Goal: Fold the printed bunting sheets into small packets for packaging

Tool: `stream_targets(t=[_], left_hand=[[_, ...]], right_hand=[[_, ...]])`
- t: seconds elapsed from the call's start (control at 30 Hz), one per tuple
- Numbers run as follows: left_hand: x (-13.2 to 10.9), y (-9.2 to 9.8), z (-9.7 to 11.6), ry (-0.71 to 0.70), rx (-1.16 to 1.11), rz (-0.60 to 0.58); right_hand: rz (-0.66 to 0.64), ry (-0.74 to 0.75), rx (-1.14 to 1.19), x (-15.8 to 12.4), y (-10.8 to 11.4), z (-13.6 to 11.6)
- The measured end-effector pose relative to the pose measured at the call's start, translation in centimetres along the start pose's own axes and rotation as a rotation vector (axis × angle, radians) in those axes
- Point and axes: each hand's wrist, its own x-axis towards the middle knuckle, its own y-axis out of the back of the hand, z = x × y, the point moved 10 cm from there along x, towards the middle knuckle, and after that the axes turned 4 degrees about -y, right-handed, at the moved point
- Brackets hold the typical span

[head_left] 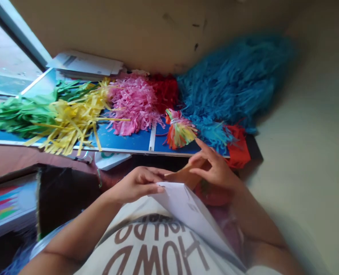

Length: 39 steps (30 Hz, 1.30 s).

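Cream wall behind a blue board (123,139), seen at a slant, with a glazed door or window beyond the board's left end. Bunches of cut paper fringe cover the board's far side: green fringe (20,116), yellow fringe (75,118), pink fringe (133,103), red fringe (165,91) and a large mass of blue fringe (229,80). A small multicoloured tassel (179,130), bound at the neck, lies at the board's near edge. A stack of papers (83,65) sits past the board's far edge.

Both hands work just in front of the board's near edge, above a shirt with brown lettering (155,252). Left hand (138,185): fingers close together, curled over the top edge of a white sheet (183,208). Right hand (215,170): narrow pinch on a brown card (183,175).

Relation: the card lies between the hands, its long axis slanting up toward the right hand and the tassel. The sheet's long axis runs from the hands down across the shirt, away from the board. Cannot tell whether the card is tucked into the sheet.
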Motion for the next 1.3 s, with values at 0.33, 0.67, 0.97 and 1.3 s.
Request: stream_targets(t=[0.33,0.67,0.97,1.3], left_hand=[[0.7,4.3,-4.1,0.241,0.105,0.468],[0.2,6.6,-11.0,0.141,-0.088,0.945],[0.0,5.4,-13.2,0.137,-0.316,0.987],[-0.5,5.2,-14.9,0.124,-0.411,1.015]], right_hand=[[0.529,-0.499,-0.476,2.0,19.3,18.0],[0.521,-0.118,0.003,-3.1,0.2,-0.2],[0.565,-0.717,0.69,-5.1,-13.1,8.4],[0.582,-0.713,0.513,-5.6,-13.2,8.1]])
